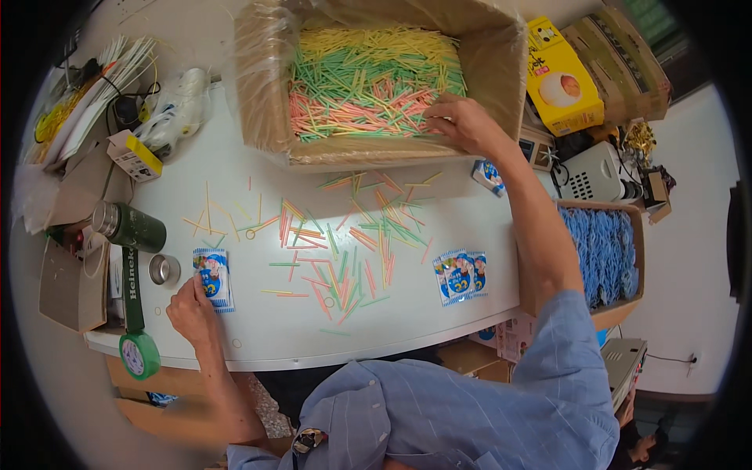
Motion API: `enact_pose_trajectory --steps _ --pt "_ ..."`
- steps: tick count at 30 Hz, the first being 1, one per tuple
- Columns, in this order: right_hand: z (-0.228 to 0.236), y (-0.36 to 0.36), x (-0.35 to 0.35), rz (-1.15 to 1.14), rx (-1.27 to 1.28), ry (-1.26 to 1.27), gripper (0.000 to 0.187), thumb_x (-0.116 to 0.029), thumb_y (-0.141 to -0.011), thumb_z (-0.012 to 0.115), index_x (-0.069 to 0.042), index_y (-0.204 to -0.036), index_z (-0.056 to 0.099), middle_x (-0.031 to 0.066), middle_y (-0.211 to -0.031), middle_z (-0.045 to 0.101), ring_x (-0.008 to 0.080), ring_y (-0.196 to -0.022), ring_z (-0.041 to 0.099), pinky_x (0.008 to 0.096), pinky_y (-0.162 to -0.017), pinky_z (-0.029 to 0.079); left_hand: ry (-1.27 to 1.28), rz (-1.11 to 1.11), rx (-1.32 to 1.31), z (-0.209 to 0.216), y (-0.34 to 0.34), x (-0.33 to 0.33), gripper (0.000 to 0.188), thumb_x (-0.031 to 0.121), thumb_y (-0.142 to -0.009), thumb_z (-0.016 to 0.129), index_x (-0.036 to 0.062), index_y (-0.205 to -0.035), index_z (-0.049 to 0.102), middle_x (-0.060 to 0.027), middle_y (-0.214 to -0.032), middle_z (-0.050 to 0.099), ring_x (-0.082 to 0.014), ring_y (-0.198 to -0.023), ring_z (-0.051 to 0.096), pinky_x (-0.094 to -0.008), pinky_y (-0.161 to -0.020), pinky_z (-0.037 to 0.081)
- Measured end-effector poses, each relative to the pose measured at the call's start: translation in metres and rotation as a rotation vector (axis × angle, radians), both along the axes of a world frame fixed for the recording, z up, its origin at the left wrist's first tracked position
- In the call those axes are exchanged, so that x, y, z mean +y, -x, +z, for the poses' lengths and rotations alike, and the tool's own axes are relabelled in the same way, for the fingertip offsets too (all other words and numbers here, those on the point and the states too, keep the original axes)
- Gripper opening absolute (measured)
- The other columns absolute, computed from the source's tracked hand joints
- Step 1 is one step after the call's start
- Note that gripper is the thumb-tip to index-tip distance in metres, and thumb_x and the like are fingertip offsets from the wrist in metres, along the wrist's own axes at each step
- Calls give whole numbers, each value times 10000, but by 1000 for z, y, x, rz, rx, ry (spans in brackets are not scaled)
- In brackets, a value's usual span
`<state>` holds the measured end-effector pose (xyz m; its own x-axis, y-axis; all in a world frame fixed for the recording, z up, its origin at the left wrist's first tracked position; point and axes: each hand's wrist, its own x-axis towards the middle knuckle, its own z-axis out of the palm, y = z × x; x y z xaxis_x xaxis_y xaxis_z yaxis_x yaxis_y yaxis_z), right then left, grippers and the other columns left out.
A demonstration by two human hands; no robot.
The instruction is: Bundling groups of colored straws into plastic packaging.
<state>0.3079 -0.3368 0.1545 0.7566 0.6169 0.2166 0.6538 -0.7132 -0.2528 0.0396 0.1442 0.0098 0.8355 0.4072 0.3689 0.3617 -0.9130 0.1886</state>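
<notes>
My left hand [193, 313] is at the left of the white table, its fingers closed at the lower left edge of a small stack of blue-and-white packets [214, 274]. Inside a large cardboard box [266, 94] lined with clear plastic, my right hand [464, 125] reaches over the near right part of a pile of thin sticks [368, 86]. The sticks are yellow, green and pink. The right fingers are stretched and slightly apart, with no stick visible between them. Loose sticks [364, 235] and a few thin rings lie scattered on the tabletop between my hands.
More packets [460, 276] lie at the right of the table [258, 337], and another packet [489, 177] by the box. A dark green flask [129, 225], a metal cup [164, 269] and green tape [139, 356] stand left. A carton of blue bundles [599, 254] is at right.
</notes>
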Motion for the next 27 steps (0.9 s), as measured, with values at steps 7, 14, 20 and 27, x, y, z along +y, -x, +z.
enact_pose_trajectory --steps 7,14,20,27 --pt "2 -20 21 31 21 459 262 -193 -895 668 -59 -1119 672 153 -1157 613 351 -1086 597 446 -916 487 -102 -4 -55 -15 7 1 198 204 -993 593 66 -957 730 -124 -917 730 -321 -782 671 -415 -711 487" --pt "-25 -36 5 4 -20 471 258 -173 -884 660 -52 -1112 661 155 -1140 598 340 -1132 558 451 -960 458 -52 -23 -170 -21 11 -2 163 145 -965 641 29 -1039 728 -63 -1019 740 -250 -886 668 -371 -833 458" --pt "-43 -51 -14 60 106 216 242 -157 -887 646 -36 -1096 654 183 -1148 576 368 -1124 544 447 -979 442 72 -37 -260 -17 16 -6 155 124 -962 647 17 -1045 724 -91 -1000 738 -266 -924 667 -385 -883 456" --pt "-51 -64 -15 208 -77 231 177 -137 -947 559 -9 -1066 589 191 -1088 573 388 -1044 543 473 -904 446 160 7 -288 -14 17 -5 171 130 -968 644 37 -1082 730 -109 -1025 736 -265 -940 660 -384 -890 475"
